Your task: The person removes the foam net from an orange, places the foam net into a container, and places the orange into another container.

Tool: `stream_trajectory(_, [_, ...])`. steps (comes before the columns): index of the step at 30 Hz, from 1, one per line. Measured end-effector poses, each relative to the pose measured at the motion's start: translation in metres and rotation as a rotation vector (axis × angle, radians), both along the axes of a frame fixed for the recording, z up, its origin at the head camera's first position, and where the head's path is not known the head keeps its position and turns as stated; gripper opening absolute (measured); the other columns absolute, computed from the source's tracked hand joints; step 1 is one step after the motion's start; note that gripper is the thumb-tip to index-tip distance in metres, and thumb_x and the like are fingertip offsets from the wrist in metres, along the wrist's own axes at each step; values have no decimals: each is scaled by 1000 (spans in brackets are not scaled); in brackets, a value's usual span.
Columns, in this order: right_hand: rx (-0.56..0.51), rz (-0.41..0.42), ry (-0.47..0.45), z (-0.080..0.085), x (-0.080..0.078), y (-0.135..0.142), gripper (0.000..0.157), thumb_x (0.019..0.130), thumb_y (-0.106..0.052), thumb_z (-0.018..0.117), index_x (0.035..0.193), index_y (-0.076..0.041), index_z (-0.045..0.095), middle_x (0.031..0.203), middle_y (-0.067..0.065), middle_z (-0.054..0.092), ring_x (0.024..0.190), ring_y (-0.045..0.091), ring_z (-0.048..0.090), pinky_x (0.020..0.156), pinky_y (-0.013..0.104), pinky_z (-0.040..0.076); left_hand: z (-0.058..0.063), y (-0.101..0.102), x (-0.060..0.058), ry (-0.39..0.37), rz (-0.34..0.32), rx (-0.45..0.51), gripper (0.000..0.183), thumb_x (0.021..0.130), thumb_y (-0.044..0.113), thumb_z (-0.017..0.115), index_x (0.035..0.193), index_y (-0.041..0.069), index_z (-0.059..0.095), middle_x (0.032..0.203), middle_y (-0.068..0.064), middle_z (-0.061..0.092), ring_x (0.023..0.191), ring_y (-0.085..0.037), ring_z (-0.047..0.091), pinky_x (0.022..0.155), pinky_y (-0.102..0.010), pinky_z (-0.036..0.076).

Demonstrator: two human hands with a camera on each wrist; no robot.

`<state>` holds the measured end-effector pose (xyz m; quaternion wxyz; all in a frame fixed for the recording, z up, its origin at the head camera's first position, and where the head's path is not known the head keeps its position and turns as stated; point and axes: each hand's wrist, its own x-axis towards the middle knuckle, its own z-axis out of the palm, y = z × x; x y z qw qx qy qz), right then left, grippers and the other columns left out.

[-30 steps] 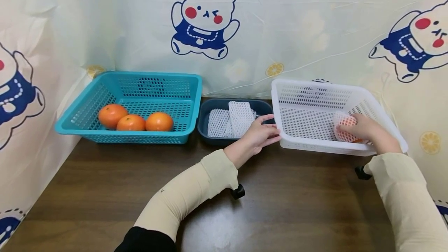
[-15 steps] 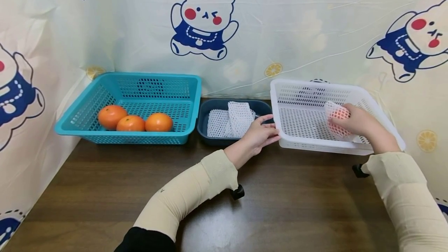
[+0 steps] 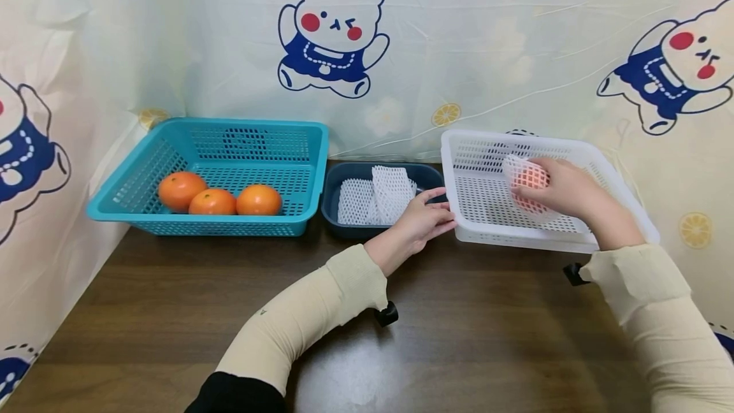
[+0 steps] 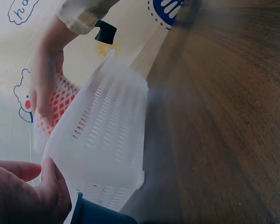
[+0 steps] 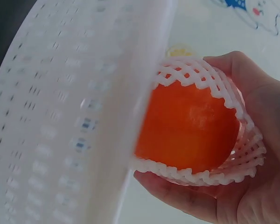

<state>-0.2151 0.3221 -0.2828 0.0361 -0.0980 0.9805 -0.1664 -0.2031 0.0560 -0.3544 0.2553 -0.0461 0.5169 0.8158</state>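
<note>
My right hand (image 3: 564, 190) grips an orange (image 5: 191, 128) wrapped in a white foam net sleeve (image 3: 530, 187). In the head view it overlaps the inside of the white basket (image 3: 516, 239). The sleeve's mouth gapes in the right wrist view, baring smooth fruit skin; the basket's wall covers part of it. At the basket's left front corner, my left hand (image 3: 421, 218) pinches the rim, thumb on one side and fingers (image 4: 51, 182) on the other, as the left wrist view shows.
A teal basket (image 3: 223, 228) on the left holds three oranges (image 3: 213, 201). Between the baskets, a dark blue tray (image 3: 358, 232) contains folded foam net sleeves (image 3: 392, 193). The brown wooden table (image 3: 459, 330) runs up to a printed cloth backdrop (image 3: 413, 50).
My right hand has carried the sleeved orange leftward and up, from the white basket's right front toward its middle. The left hand has stayed at the rim.
</note>
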Motion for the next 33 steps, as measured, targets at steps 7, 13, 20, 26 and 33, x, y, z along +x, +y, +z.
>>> stream_trajectory(7, [33,41,6,11,7,-26,80,94,-41,72,149,7,40,134,38,50,113,49,53,87,63,45,6,-8,-2,-22,-71,-16,56,100,-7,57,153,6,44,139,-19,60,94,-21,64,104,-42,48])
stream_trajectory(13, [54,63,6,15,18,-51,83,93,-44,73,152,3,39,142,37,44,117,50,51,87,64,46,8,-19,-2,-26,-169,-48,54,105,6,57,156,8,41,143,-17,58,117,-31,65,108,-42,46])
stream_trajectory(20, [25,139,54,15,28,-80,76,91,-40,75,150,-3,45,140,32,48,113,45,54,86,60,48,12,-36,0,-3,-191,-30,54,106,29,55,154,10,39,149,-20,51,132,-37,55,112,-45,41])
stream_trajectory(26, [0,181,55,15,34,-100,74,90,-38,77,150,-5,47,142,30,48,112,42,57,87,57,50,13,-56,6,90,-223,-65,58,107,40,47,156,10,37,150,-18,52,132,-36,55,112,-48,41])
stream_trajectory(33, [-37,235,125,11,37,-122,77,89,-44,77,152,-11,47,141,25,51,110,40,59,85,57,53,11,-83,12,146,-247,-145,61,107,43,43,158,10,36,151,-17,51,133,-35,55,113,-51,39])
